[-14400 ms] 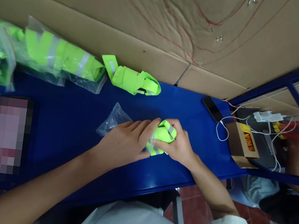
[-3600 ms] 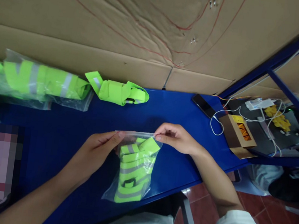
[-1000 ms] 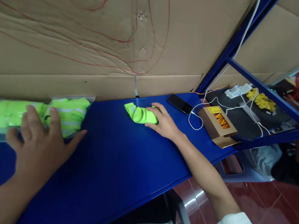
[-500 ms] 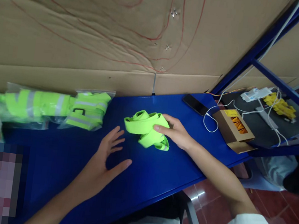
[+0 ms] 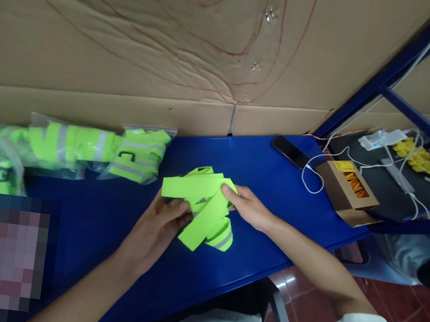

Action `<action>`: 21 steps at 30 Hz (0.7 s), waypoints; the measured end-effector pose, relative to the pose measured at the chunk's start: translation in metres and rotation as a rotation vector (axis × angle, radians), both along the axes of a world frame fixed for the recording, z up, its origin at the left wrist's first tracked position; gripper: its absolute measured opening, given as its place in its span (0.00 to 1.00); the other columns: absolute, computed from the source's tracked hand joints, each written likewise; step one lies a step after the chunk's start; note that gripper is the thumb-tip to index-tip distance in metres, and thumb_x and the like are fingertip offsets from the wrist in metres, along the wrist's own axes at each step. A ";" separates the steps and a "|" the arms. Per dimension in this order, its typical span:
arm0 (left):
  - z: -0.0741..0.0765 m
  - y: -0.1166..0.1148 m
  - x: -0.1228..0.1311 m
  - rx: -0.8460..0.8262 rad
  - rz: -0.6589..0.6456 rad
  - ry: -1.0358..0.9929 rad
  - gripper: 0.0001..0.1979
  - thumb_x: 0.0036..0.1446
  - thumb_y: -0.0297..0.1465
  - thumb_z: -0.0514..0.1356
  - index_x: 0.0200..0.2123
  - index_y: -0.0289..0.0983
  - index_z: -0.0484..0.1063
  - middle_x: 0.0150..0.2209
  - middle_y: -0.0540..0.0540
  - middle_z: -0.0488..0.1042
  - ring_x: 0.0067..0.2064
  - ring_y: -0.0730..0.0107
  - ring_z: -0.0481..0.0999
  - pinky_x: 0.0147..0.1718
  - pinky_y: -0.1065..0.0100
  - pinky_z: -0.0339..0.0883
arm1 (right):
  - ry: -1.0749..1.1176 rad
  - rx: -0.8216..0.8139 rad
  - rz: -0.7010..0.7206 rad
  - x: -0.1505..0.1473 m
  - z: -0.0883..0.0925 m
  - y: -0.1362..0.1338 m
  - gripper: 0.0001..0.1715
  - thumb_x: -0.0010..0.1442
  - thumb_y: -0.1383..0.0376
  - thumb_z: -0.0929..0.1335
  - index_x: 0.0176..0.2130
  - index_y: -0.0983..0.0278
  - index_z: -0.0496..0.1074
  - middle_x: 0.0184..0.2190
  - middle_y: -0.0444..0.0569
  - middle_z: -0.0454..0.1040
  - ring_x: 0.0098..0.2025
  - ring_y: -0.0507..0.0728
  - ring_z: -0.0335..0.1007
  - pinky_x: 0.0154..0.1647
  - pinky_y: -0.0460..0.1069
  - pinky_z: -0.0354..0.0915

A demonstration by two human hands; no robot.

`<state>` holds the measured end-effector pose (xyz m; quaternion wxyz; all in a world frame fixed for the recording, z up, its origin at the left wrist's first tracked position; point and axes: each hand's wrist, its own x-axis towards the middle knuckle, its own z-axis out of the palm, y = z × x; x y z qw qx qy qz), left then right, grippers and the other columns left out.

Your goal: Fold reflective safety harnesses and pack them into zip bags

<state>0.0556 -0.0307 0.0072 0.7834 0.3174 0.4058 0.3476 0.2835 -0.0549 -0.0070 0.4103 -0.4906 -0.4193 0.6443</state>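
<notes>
A loose neon-green reflective strap bundle (image 5: 201,206) hangs just above the blue table (image 5: 260,172) near its front edge. My left hand (image 5: 160,225) grips its left side from below, fingers closed on the fabric. My right hand (image 5: 246,206) pinches its right side. A loop with a grey reflective band dangles under the bundle. Bagged green straps (image 5: 137,154) lie against the cardboard wall at the left.
More bagged green straps (image 5: 60,144) pile up at the far left. A black phone (image 5: 289,151) with a white cable, and an open brown box (image 5: 348,190), sit at the right end of the table. A cardboard wall (image 5: 133,57) backs the table.
My left hand went from open on the table to gripping the strap bundle. The bundle came nearer to me and is partly unfolded between both hands.
</notes>
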 end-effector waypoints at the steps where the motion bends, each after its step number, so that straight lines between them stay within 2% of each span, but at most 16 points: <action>1: -0.002 0.000 -0.002 -0.009 0.002 0.009 0.36 0.54 0.37 0.75 0.64 0.47 0.70 0.52 0.44 0.80 0.50 0.54 0.82 0.43 0.62 0.79 | -0.024 0.010 0.036 0.000 0.000 -0.002 0.39 0.61 0.34 0.69 0.51 0.62 0.79 0.45 0.52 0.82 0.43 0.54 0.79 0.41 0.47 0.76; 5: -0.011 -0.006 -0.005 -0.063 -0.109 -0.017 0.31 0.52 0.40 0.76 0.58 0.40 0.76 0.51 0.39 0.82 0.53 0.46 0.81 0.45 0.59 0.79 | -0.042 -0.043 0.157 -0.002 -0.004 -0.004 0.46 0.63 0.29 0.60 0.53 0.62 0.79 0.47 0.54 0.82 0.44 0.57 0.79 0.49 0.55 0.78; 8: -0.014 -0.012 -0.001 -0.075 -0.170 -0.051 0.34 0.49 0.39 0.77 0.59 0.41 0.75 0.53 0.39 0.81 0.56 0.43 0.80 0.48 0.57 0.80 | -0.180 0.067 0.165 -0.008 -0.006 -0.006 0.42 0.69 0.34 0.58 0.61 0.60 0.74 0.56 0.54 0.78 0.56 0.59 0.76 0.63 0.59 0.71; 10: -0.013 -0.015 0.002 -0.055 -0.114 -0.042 0.39 0.47 0.38 0.78 0.62 0.43 0.73 0.56 0.40 0.80 0.57 0.44 0.80 0.51 0.55 0.79 | -0.272 0.197 0.123 -0.013 -0.003 -0.011 0.39 0.71 0.40 0.61 0.70 0.57 0.63 0.65 0.55 0.70 0.65 0.60 0.69 0.70 0.60 0.64; 12: -0.010 -0.016 0.003 -0.013 -0.001 0.001 0.43 0.44 0.38 0.79 0.64 0.45 0.71 0.58 0.42 0.79 0.58 0.45 0.79 0.53 0.53 0.78 | -0.363 0.376 0.114 -0.018 0.001 -0.017 0.49 0.68 0.42 0.68 0.76 0.55 0.50 0.73 0.57 0.58 0.72 0.63 0.59 0.74 0.63 0.60; 14: -0.007 -0.016 0.003 0.018 0.095 0.056 0.44 0.43 0.39 0.79 0.64 0.46 0.70 0.59 0.43 0.78 0.60 0.44 0.77 0.56 0.51 0.77 | -0.498 0.578 0.181 -0.022 0.005 -0.025 0.67 0.58 0.42 0.76 0.78 0.54 0.40 0.77 0.58 0.43 0.78 0.68 0.46 0.77 0.66 0.53; 16: -0.006 -0.016 0.002 0.048 0.135 0.096 0.42 0.42 0.41 0.79 0.61 0.47 0.72 0.58 0.43 0.78 0.61 0.44 0.76 0.58 0.50 0.75 | -0.622 0.709 0.271 -0.026 0.006 -0.032 0.76 0.51 0.44 0.80 0.78 0.52 0.35 0.79 0.57 0.33 0.80 0.71 0.34 0.78 0.68 0.49; 17: -0.006 -0.016 0.002 0.061 0.133 0.102 0.40 0.42 0.41 0.79 0.59 0.46 0.74 0.58 0.44 0.79 0.62 0.44 0.76 0.58 0.51 0.75 | -0.656 0.734 0.281 -0.027 0.007 -0.035 0.75 0.51 0.45 0.81 0.77 0.51 0.37 0.79 0.57 0.33 0.80 0.71 0.32 0.78 0.68 0.49; 18: -0.006 -0.016 0.002 0.070 0.119 0.102 0.37 0.42 0.42 0.79 0.57 0.45 0.76 0.56 0.44 0.80 0.61 0.45 0.77 0.57 0.52 0.76 | -0.668 0.734 0.255 -0.028 0.007 -0.036 0.71 0.52 0.46 0.80 0.77 0.50 0.40 0.78 0.57 0.36 0.80 0.71 0.35 0.78 0.67 0.51; 21: -0.005 -0.014 0.002 0.057 0.032 0.075 0.26 0.47 0.42 0.77 0.49 0.40 0.79 0.51 0.41 0.82 0.55 0.44 0.80 0.48 0.56 0.79 | -0.564 0.636 0.086 -0.025 0.008 -0.033 0.54 0.56 0.49 0.79 0.71 0.51 0.55 0.70 0.56 0.58 0.72 0.66 0.59 0.71 0.62 0.64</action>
